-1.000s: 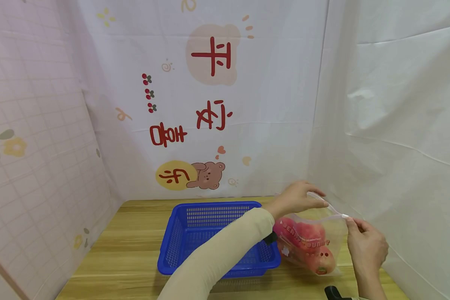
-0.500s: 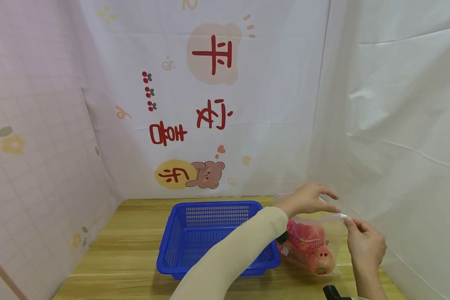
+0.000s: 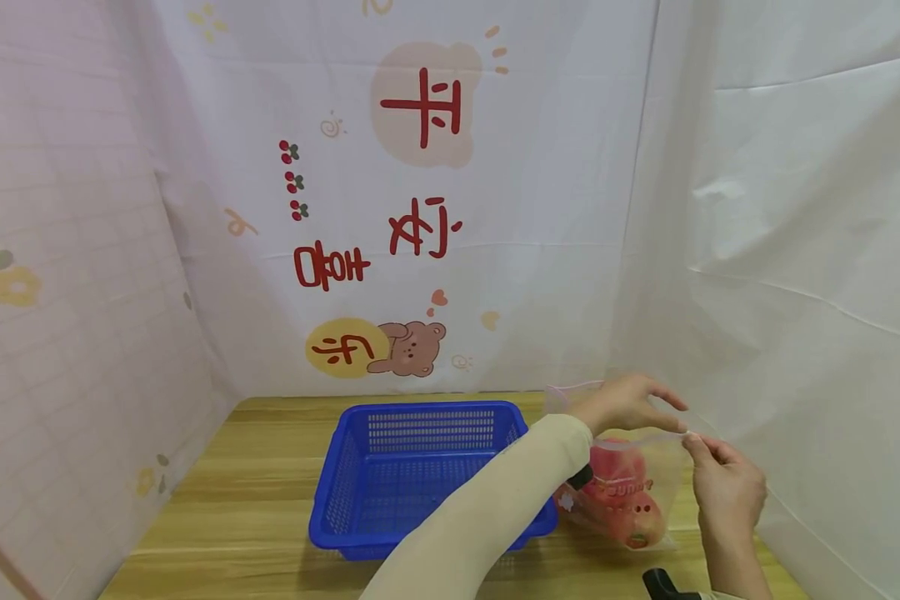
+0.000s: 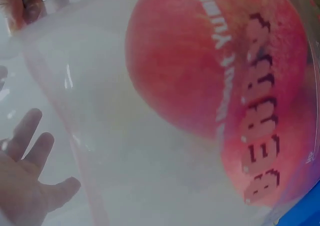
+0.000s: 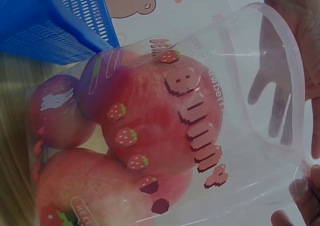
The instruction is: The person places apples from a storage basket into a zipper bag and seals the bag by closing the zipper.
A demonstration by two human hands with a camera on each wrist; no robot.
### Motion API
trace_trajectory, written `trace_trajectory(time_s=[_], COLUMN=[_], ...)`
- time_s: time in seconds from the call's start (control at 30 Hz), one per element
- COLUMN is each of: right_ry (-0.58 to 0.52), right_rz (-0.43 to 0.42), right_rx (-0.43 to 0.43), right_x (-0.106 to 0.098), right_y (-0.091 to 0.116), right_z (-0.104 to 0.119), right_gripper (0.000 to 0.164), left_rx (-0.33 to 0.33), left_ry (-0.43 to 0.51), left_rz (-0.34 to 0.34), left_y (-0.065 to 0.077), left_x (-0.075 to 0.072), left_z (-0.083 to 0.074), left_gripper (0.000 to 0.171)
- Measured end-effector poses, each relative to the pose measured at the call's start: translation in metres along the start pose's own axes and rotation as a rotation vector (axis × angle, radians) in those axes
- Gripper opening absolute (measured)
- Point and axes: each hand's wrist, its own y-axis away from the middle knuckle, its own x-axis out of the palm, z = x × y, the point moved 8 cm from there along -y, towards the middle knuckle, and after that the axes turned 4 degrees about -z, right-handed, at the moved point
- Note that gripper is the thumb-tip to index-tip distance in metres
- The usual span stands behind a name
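Note:
A clear zip bag [image 3: 671, 475] with pink printed lettering stands at the right of the table, several round red fruits [image 5: 160, 111] inside it. My right hand [image 3: 729, 487] pinches the right corner of the bag's top edge. Over the bag reaches my left hand [image 3: 630, 404], its fingers extended toward that same corner, the thumb close to my right fingertips. Spread left fingers [image 4: 37, 153] show beside the bag's pinkish top edge in the left wrist view. Through the clear plastic, the right wrist view shows the left hand [image 5: 280, 81] as well. My left forearm hides part of the bag.
A blue plastic basket [image 3: 427, 407] with slatted walls sits left of the bag, partly covered by my left sleeve [image 3: 487, 508]. White cloth walls [image 3: 540, 250] enclose the wooden table [image 3: 217, 492] at the back and both sides.
My left hand has moved right along the bag's top, closer to my right hand. The right hand keeps its pinch on the corner, shifting slightly left.

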Motion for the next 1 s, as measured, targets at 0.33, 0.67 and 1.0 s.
trace_trajectory(time_s=[0.33,0.67,1.0], right_ry=[-0.074,-0.087,-0.127], right_rz=[0.010,-0.003,0.004], right_rx=[0.023,0.024,0.051], right_x=[0.003,0.004,0.006], right_y=[-0.001,0.001,0.001], right_z=[-0.003,-0.003,-0.006], right_gripper=[0.028,0.029,0.030], left_rx=[-0.017,-0.002,0.032], left_ry=[0.044,-0.014,-0.207], left_rz=[0.019,0.020,0.001], left_y=[-0.003,-0.004,-0.003], left_x=[0.013,0.018,0.016], left_z=[0.010,0.008,0.006], left_gripper=[0.017,0.014,0.016])
